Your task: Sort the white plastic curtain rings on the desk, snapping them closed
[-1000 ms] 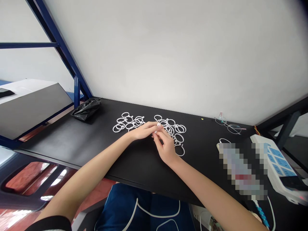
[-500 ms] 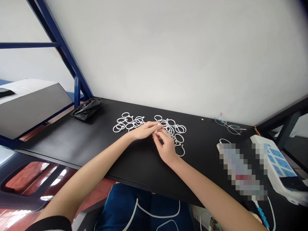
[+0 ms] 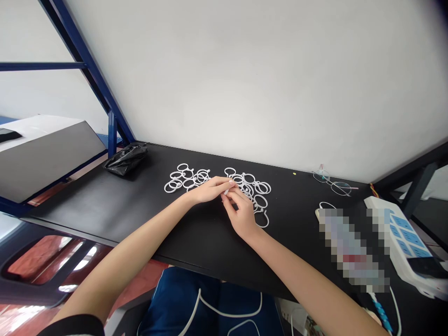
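White rings lie on the black bench (image 3: 196,238) in two loose clusters, many of them overlapping, each with a small knob or loop where that part shows. The left cluster (image 3: 183,175) sits just beyond the person's left wrist; the right cluster (image 3: 244,175) lies behind and beside the right hand, which hides part of it.

Between the clusters the two hands meet. The left forearm comes up from the lower left, and the left hand (image 3: 208,190) stretches palm down, its fingers running to the right and bending over at the tips. The right forearm slants in from the other side; the right hand (image 3: 243,212) is half curled, thumb and forefinger pointing up toward the left hand's tips. The fingers of both are drawn together and touching. A bit of white shows among them, but from where I stand I can't tell whether they grip a ring or whether that is a nail.

At the bench's far left corner lies a crumpled black plastic bag (image 3: 126,161), its contents hidden from me. To the right, a pair of thin-framed glasses (image 3: 329,180) rests near the wall (image 3: 252,84). Nearer the person is a blurred-out device with a cable, beside a white power strip (image 3: 402,238) with blue sockets. A white cord (image 3: 231,315) trails over blue trousers (image 3: 189,298) below.
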`<state>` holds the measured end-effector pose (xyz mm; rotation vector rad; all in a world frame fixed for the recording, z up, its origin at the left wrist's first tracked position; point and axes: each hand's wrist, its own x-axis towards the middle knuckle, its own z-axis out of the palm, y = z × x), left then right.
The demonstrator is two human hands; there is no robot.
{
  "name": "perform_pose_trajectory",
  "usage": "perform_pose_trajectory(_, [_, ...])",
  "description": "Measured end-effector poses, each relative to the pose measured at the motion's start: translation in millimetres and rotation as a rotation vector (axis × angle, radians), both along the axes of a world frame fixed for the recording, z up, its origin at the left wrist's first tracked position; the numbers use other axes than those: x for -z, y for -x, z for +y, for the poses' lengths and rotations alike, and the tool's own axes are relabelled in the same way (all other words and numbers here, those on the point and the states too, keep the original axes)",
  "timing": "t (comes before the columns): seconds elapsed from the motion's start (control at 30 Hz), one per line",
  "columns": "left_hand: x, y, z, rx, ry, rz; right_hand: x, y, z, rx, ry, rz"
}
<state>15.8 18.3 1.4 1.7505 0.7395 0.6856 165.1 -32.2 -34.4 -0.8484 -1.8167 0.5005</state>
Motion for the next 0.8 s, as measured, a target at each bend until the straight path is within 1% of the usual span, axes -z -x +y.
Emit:
perform_pose_trajectory(0.17, [-1.4,-0.9,-1.5,-0.016,-0.014,0.019,-0.3,0.2,-0.5,0.008,-0.012,-0.004])
perform_pose_trajectory(0.47, [-3.0,-0.3,-1.3,0.029,0.002,-0.029,-0.7,0.7,-0.4,0.004,-0.002,-0.007])
perform_pose_trajectory(0.8, [-3.5,0.0,-1.3,0.023,0.031,-0.044,0.3,1.0,-0.6,0.011,0.008,-0.008])
